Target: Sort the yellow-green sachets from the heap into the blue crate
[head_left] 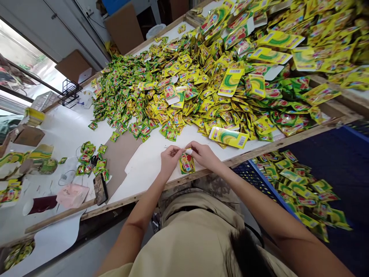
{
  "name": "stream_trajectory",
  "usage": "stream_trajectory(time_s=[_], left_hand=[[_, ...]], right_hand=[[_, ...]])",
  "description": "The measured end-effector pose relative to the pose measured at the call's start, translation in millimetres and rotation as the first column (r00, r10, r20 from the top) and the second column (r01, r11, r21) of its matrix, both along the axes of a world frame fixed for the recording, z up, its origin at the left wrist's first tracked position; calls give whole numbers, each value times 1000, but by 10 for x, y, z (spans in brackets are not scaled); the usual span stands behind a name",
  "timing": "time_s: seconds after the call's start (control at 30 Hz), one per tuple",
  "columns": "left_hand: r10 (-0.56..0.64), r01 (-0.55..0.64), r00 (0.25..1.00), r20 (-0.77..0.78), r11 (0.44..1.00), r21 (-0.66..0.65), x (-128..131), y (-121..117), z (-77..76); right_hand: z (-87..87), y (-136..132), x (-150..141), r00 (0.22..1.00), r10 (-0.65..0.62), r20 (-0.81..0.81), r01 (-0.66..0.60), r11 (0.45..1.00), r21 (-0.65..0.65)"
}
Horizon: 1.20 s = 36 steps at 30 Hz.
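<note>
Near the front edge of the white table, both my hands pinch the top of one small yellow and green packet. My left hand grips its upper left corner between thumb and fingers. At the upper right, my right hand has its fingers closed on the packet, with a bit of white showing by the fingertips. The packet's printed front faces me, and its lower end points toward the table edge. Just beyond my right hand lies a flat yellow carton. Small green packets lie beyond my hands.
A big heap of green and yellow packets covers the table's far side, with cartons on top. At lower right, a blue crate holds filled yellow packs. To the left are a phone, a pink packet and a dark red roll.
</note>
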<state>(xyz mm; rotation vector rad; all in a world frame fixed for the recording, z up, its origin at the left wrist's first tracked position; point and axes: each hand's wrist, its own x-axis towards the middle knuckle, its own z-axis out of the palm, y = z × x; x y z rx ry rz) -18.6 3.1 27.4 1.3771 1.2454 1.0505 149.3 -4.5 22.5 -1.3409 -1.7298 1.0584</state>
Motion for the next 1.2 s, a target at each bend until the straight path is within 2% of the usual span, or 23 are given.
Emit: stream_trajectory(time_s=[0.17, 0.3, 0.43, 0.53, 0.6, 0.73, 0.93, 1.2], left_hand=[[31, -30, 999, -20, 999, 41, 35, 13, 14], [4, -3, 1000, -23, 998, 68, -5, -9, -24], [-122, 125, 992, -37, 987, 100, -119, -22, -58], [-225, 230, 973, -60, 968, 101, -200, -29, -72], [-247, 252, 967, -61, 963, 94, -229, -44, -86], [-234, 235, 972, -36, 970, 53, -216, -95, -144], [-123, 118, 991, 53, 989, 87, -167, -151, -256], [-58, 65, 997, -50, 987, 148, -199, -265, -204]], right_hand=[[24, 23, -26, 999, -46, -13, 45, 998, -33], [-16, 39, -11, 992, -1, -129, -8, 998, -68], [-54, 46, 44, 950, 57, -306, -89, 992, -90], [-59, 28, 99, 948, 79, -307, -100, 994, -54], [-59, 1, 138, 955, 109, -276, -121, 992, -28], [-82, -74, 173, 958, 172, -229, -173, 985, 19], [-187, -149, 99, 981, 111, -158, -79, 978, 193], [-245, -207, 35, 985, 155, -75, -125, 944, 306]])
